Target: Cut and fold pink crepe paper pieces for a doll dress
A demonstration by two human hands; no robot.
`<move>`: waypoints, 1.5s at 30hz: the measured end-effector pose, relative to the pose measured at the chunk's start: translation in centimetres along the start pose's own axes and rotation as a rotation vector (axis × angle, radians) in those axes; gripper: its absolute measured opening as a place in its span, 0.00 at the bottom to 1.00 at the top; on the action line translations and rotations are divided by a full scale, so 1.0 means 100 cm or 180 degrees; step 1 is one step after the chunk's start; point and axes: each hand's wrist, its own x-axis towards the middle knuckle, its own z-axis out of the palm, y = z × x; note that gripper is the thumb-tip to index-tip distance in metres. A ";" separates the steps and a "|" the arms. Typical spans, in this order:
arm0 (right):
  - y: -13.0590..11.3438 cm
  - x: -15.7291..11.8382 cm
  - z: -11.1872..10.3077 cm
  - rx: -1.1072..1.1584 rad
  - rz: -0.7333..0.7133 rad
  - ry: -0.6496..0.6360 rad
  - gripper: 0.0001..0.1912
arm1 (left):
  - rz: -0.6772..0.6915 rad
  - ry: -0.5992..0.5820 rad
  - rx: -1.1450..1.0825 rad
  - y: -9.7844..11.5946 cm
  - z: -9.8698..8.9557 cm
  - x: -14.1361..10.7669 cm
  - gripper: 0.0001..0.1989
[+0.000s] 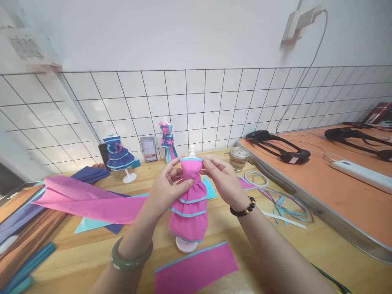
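Observation:
A pink doll dress (190, 222) with light-blue trim and tiered ruffles hangs on a small white mannequin (186, 246) in front of me. My left hand (165, 188) is wrapped round the bodice from the left, its thumb pressed on the waist. With thumb and fingers, my right hand (222, 177) pinches the dress's top edge at the right. The back of the dress is hidden. Near the mannequin's base lies a pink fabric strip (196, 269) edged in light blue, touched by neither hand.
Two dressed mannequins, one in a navy dress (121, 157) and one in a flowered dress (167, 141), stand by the tiled wall. Long pink fabric (101, 204) lies left. A glass jar (239, 158), tape roll (256, 178) and tangled ribbons (288, 208) are right, beside an orange raised surface (346, 192).

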 end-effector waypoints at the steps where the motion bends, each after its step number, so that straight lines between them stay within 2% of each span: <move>1: 0.000 0.000 0.000 -0.0013 -0.0012 -0.0003 0.14 | 0.0034 -0.0004 0.0131 0.000 0.001 0.000 0.33; 5: 0.001 0.000 0.001 -0.0083 -0.0014 0.0064 0.14 | 0.0124 0.0026 0.0564 -0.002 0.003 -0.001 0.29; 8: 0.001 0.001 0.001 -0.0105 -0.0007 0.0130 0.15 | 0.0172 0.0062 0.0631 -0.002 0.005 -0.002 0.31; 15: 0.001 0.001 0.001 -0.0126 0.0002 0.0087 0.15 | 0.0154 0.0154 0.0481 -0.002 0.005 -0.003 0.34; 23: 0.000 0.001 0.000 -0.0045 -0.0002 0.0072 0.14 | 0.0109 -0.0012 0.0553 -0.001 0.002 -0.001 0.23; 34: 0.000 0.001 0.000 0.0002 0.0020 0.0057 0.13 | 0.0166 -0.0269 0.0262 0.002 0.004 -0.001 0.19; 45: 0.001 0.001 0.001 -0.0110 0.0035 0.0127 0.15 | 0.0171 -0.0271 0.0167 0.001 0.004 0.000 0.19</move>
